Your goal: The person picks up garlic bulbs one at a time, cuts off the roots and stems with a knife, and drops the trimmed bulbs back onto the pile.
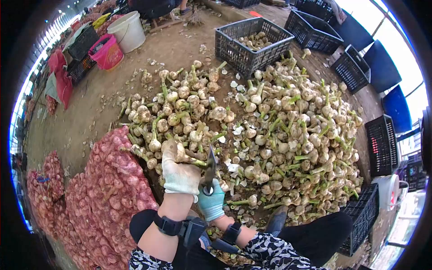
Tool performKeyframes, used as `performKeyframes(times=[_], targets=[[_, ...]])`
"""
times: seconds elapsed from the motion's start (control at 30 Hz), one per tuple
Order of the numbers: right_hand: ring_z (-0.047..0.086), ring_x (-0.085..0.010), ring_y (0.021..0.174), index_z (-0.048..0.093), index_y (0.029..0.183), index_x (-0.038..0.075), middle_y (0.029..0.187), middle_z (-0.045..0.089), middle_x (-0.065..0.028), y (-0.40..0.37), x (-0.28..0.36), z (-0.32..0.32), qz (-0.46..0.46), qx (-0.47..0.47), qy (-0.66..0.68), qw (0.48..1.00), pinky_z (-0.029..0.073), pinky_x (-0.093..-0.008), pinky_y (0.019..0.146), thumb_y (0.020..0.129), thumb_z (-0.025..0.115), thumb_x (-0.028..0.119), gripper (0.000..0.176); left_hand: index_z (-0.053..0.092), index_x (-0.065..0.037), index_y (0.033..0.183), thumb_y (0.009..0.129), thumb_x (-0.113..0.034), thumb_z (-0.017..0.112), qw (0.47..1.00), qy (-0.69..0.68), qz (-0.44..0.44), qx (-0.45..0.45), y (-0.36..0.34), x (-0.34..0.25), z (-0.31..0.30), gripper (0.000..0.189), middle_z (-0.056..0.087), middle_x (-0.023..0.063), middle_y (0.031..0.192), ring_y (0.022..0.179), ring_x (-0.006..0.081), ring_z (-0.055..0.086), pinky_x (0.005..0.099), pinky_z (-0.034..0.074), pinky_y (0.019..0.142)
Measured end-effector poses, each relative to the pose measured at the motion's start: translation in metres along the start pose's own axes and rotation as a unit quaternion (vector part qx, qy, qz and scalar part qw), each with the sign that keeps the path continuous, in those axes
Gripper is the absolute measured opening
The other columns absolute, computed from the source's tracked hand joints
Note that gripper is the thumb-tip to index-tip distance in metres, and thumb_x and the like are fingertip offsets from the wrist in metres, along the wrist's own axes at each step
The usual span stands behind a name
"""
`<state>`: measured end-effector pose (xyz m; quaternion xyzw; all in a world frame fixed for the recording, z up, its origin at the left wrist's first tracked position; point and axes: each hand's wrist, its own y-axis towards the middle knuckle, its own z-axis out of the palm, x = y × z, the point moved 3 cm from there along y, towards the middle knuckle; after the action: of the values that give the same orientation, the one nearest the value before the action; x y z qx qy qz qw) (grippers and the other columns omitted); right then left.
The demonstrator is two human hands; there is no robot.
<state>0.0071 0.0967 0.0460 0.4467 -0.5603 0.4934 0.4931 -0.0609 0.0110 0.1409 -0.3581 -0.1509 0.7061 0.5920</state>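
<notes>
My left hand, in a dirt-stained white glove, is closed on a garlic bulb with its green stem pointing right. In a teal glove, my right hand grips a pair of shears, dark blades upward and close to the stem. Just beyond my hands lies a heap of garlic with stems on. A larger garlic pile spreads to the right, and loose white peelings and cut bits lie between the two.
Red mesh sacks of garlic stand at my left. A black crate holding some bulbs sits beyond the heaps. More black crates line the right side. A white bucket and a pink bucket stand at back left.
</notes>
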Motion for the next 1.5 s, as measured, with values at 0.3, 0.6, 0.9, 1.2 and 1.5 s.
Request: performKeyframes(times=[0.3,0.6,0.9,1.2,1.5], targets=[[0.053,-0.0124,0.073,0.05,0.1,0.0,0.084,0.06,-0.0045,0.008,-0.104,-0.04,0.203,0.118,0.077,0.969,0.048,-0.0273,0.067,0.068,0.076,0.019,0.045,0.042,-0.001,0.128,0.081,-0.025,0.065,0.793,0.481,0.169,0.335,-0.032,0.033,0.044,0.057,0.058,0.0117,0.108,0.074,0.0157,0.057,0.033,0.048,0.076],[0.058,-0.0136,0.073,0.054,0.097,0.006,0.079,0.058,-0.0017,0.097,-0.111,0.024,0.045,0.164,-0.113,0.979,0.047,-0.0284,0.065,0.073,0.069,0.01,0.028,0.059,-0.007,0.097,0.084,-0.012,0.057,0.935,0.289,0.197,-0.051,-0.012,-0.069,-0.003,0.014,0.058,0.0003,0.08,0.066,0.0091,0.054,0.025,0.045,0.054],[0.058,-0.0215,0.072,0.056,0.088,0.009,0.072,0.056,-0.0062,0.091,-0.105,0.096,0.094,0.229,-0.025,0.969,0.047,-0.0327,0.071,0.079,0.056,0.01,0.01,0.061,-0.006,0.092,0.085,-0.01,0.053,0.939,0.244,0.236,-0.049,-0.014,-0.084,-0.014,0.012,0.061,0.0033,0.085,0.077,0.0124,0.055,0.0269,0.045,0.068],[0.058,-0.0095,0.084,0.057,0.11,0.004,0.093,0.065,-0.0039,0.069,0.082,-0.003,-0.069,0.349,0.048,0.933,0.048,-0.0253,0.074,0.071,0.06,-0.006,0.04,0.062,-0.011,0.098,0.087,-0.022,0.057,0.957,0.281,-0.052,0.044,-0.003,-0.035,-0.018,0.016,0.056,-0.0036,0.074,0.068,0.0085,0.051,0.0195,0.038,0.069],[0.048,-0.0054,0.062,0.053,0.087,0.005,0.07,0.059,0.0015,0.089,0.107,-0.067,0.022,0.176,-0.091,0.98,0.046,-0.0218,0.059,0.071,0.078,0.01,0.03,0.054,-0.001,0.108,0.072,-0.001,0.068,0.806,0.533,0.189,0.178,-0.017,-0.036,0.001,0.039,0.062,0.0055,0.095,0.087,0.0127,0.058,0.0258,0.046,0.08]])
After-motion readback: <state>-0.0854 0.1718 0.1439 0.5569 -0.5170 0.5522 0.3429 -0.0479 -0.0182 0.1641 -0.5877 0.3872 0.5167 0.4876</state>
